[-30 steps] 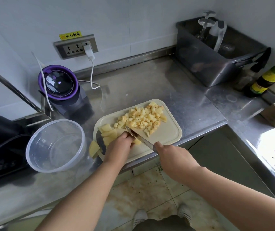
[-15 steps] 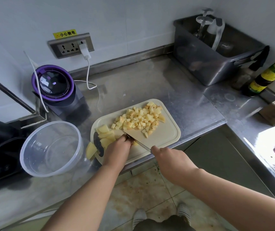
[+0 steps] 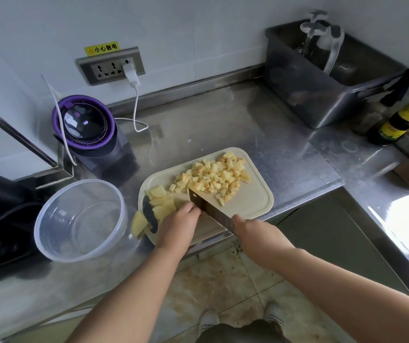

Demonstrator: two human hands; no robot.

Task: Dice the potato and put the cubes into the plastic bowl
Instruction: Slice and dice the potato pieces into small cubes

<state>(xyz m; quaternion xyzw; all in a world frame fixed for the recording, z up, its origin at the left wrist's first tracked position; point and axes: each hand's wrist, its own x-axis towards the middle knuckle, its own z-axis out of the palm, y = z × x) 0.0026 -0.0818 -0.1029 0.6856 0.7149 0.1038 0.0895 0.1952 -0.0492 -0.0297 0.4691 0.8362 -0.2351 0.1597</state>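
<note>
We see right hand gripping knife, blade angled across cutting board; left hand, fingers curled, pinning potato slices just beside blade. Cubes heaped on board's far half. Plastic bowl stands just left of board

The knife changes its lie in the right hand. A second ago the blade shows only as a thin strip seen from above; now its broad dark flat faces the camera, with the square front end close to the nearest cubes. It seems tipped or lifted off the cutting board, though the view does not settle which. The small yellow bit of potato that showed between the blade and the left hand, curled on the potato slices, is now hidden.
</note>
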